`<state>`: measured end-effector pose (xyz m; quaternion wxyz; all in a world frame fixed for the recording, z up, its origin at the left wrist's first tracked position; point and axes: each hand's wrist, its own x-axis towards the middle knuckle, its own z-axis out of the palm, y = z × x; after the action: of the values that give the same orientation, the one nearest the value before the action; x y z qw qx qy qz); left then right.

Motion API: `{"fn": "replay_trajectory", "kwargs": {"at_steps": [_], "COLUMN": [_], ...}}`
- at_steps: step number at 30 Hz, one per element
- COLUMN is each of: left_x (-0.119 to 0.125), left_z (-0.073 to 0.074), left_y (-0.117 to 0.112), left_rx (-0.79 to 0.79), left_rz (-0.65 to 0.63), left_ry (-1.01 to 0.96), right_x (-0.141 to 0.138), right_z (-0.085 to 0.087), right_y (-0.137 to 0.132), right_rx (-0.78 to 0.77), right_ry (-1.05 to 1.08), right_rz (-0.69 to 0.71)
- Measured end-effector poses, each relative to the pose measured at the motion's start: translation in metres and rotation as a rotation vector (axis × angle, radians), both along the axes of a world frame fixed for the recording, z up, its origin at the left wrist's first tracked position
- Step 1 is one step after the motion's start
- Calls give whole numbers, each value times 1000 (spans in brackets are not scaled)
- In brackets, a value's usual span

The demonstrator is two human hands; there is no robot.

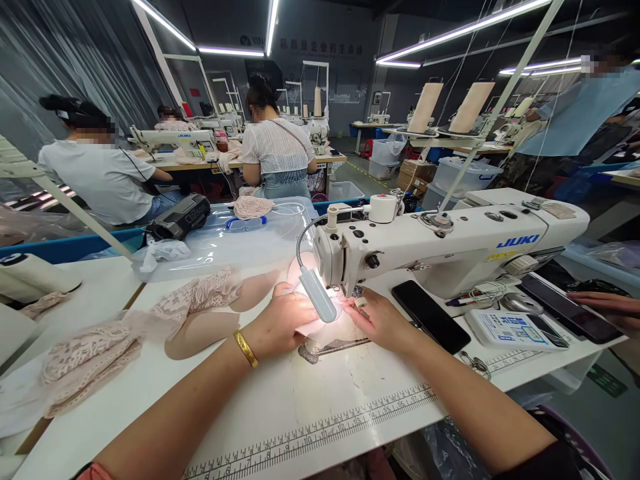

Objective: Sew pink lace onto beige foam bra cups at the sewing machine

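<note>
A pale pink fabric piece point(314, 327), perhaps a moulded cup, lies under the head of a white JUKI sewing machine point(400, 247). At its left edge my left hand point(285, 319) grips it, the fingers partly hidden by the lamp and glare. From the right my right hand point(383, 321) pinches its edge with thumb and fingers close to the needle area. A grey gooseneck lamp point(318, 295) hangs between my hands and lights the cloth. Left of my left hand lie beige lace pieces point(195, 297) joined to smooth beige cups point(203, 333).
Right of my right hand lie a black phone point(431, 317), a white-and-blue box point(515, 330) and a mouse point(523, 303). A clear plastic lid point(215, 230) bears a black device point(180, 217). A ruler strip point(320, 437) runs along the front. Another person's hand point(595, 303) rests at far right.
</note>
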<state>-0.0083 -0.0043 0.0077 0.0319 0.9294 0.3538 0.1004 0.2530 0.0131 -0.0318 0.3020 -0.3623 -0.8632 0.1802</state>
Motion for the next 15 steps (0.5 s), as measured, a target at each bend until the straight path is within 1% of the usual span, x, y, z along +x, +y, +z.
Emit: {"fn": "replay_trajectory", "kwargs": {"at_steps": [4,7,12,15], "left_x": [1,2,2,2], "left_z": [-5,-10,-12,-14], "left_y": [-2,-5,-12,-17], "left_rx": [39,69,96,131], "left_rz": [23,38,-21,-50], "left_ry": [-4,-1,-18,-37], "right_x": [1,2,2,1], "right_z": [-1,-1,0,5], "right_y": [0,0,-1,-4], "right_rx": [-23,3,10,45], "right_ry": [-15,-9,-17,-70], "right_rz": [-17,0,17,70]}}
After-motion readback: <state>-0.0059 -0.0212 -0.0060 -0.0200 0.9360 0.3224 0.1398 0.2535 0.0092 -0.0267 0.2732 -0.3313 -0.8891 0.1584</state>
